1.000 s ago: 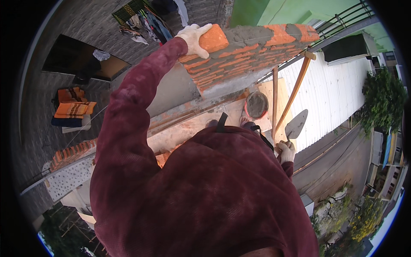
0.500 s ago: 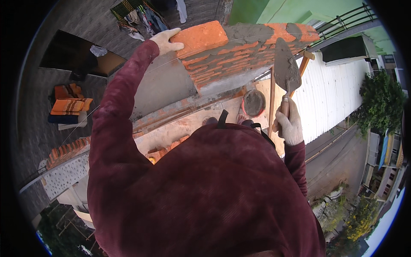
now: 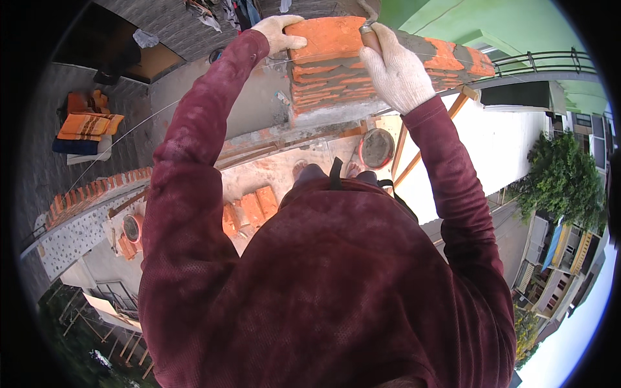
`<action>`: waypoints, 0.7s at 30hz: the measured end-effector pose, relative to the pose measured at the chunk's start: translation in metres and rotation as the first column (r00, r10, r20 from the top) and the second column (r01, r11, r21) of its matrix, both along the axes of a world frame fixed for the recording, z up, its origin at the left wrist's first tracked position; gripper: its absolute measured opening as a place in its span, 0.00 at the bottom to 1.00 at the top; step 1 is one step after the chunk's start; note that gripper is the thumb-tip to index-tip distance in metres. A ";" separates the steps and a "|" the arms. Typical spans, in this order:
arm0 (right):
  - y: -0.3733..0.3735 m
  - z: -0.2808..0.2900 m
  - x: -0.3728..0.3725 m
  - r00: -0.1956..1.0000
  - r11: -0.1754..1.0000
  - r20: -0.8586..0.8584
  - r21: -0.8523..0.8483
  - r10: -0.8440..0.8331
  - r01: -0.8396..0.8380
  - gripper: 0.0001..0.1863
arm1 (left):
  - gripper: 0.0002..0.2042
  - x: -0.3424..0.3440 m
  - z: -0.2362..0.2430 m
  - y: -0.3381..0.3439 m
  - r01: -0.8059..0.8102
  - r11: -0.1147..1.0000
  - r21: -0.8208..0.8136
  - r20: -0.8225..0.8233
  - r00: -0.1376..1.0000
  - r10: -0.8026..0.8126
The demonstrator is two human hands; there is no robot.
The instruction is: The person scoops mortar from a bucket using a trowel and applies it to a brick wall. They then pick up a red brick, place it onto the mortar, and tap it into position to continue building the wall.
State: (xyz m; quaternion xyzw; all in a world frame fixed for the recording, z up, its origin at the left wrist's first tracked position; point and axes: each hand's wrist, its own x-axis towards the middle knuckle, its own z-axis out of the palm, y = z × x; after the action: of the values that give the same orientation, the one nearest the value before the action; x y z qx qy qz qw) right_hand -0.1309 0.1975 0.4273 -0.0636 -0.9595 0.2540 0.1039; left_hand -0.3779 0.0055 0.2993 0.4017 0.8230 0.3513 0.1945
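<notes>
My gloved left hand (image 3: pixel 279 35) grips the left end of an orange brick (image 3: pixel 325 40), with the thumb on its near side. This brick lies on top of a brick wall (image 3: pixel 330 84) with grey mortar between its courses. In my gloved right hand (image 3: pixel 402 71) is the wooden handle of a trowel (image 3: pixel 370 37), held by the right end of the brick. The trowel's bent metal neck points away from me; its blade is mostly out of sight beyond the brick. A thin string runs along the wall top.
Below the wall, a round tub of mortar (image 3: pixel 376 148) stands near my feet. Loose bricks (image 3: pixel 259 205) lie on the floor, and another tub (image 3: pixel 132 227) is farther left. Wooden props (image 3: pixel 414 158) stand beside a white corrugated roof (image 3: pixel 479 149). Folded cloths (image 3: pixel 87 126) lie at far left.
My right hand has swung the trowel up and left, from beside the wall to the brick's right end. The left hand keeps its hold on the brick. The view has shifted.
</notes>
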 end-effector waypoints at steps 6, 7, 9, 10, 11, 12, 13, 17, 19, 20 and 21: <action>0.007 -0.051 -0.022 0.984 0.996 0.176 0.084 0.001 -0.016 0.22 | 0.36 -0.006 0.005 0.004 0.042 0.999 0.000 0.012 0.999 -0.042; -0.003 -0.034 -0.025 0.974 1.000 0.225 -0.003 -0.017 0.018 0.23 | 0.36 -0.006 0.002 0.000 0.031 0.999 -0.011 0.010 0.999 -0.031; -0.013 -0.018 -0.021 0.993 1.000 0.120 -0.014 -0.021 0.023 0.22 | 0.37 -0.006 0.000 -0.003 0.016 1.000 -0.023 0.033 0.999 -0.015; -0.015 -0.015 -0.019 0.997 0.999 0.065 -0.015 -0.029 0.030 0.22 | 0.37 -0.005 0.003 -0.002 0.012 1.000 -0.024 0.057 0.998 -0.011; -0.016 -0.020 -0.016 0.998 0.998 0.030 0.006 -0.062 0.062 0.22 | 0.38 -0.004 0.004 0.000 0.009 1.000 -0.026 0.081 0.997 -0.007; -0.013 -0.027 -0.018 0.992 0.998 0.105 0.016 -0.065 0.064 0.22 | 0.39 -0.003 0.002 0.001 -0.009 1.000 -0.028 0.038 0.999 0.010; -0.010 -0.031 -0.021 0.982 0.998 0.176 0.033 -0.067 0.062 0.22 | 0.39 -0.002 0.000 0.001 -0.030 0.999 -0.023 -0.006 1.000 0.030; 0.002 -0.011 -0.026 0.984 0.997 0.174 -0.071 -0.026 0.038 0.22 | 0.42 -0.001 -0.002 -0.006 -0.070 0.997 -0.029 0.033 0.997 0.071; 0.006 -0.012 -0.020 0.999 0.998 0.032 -0.053 -0.031 0.033 0.23 | 0.42 0.004 -0.001 -0.008 -0.099 0.994 -0.035 0.069 0.993 0.101; 0.007 -0.015 -0.018 0.997 0.999 -0.062 -0.022 -0.035 0.033 0.23 | 0.41 0.005 -0.003 -0.008 -0.114 0.993 -0.040 0.085 0.990 0.117; 0.006 -0.015 -0.015 0.997 0.997 -0.049 0.044 -0.060 0.062 0.23 | 0.41 0.005 -0.008 -0.007 -0.116 0.993 -0.028 0.055 0.992 0.118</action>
State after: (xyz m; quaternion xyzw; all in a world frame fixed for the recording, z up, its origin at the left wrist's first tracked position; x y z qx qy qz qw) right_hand -0.1458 0.2034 0.4126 -0.0842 -0.9600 0.2300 0.1358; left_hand -0.3725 -0.0012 0.2915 0.3402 0.8436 0.3631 0.2020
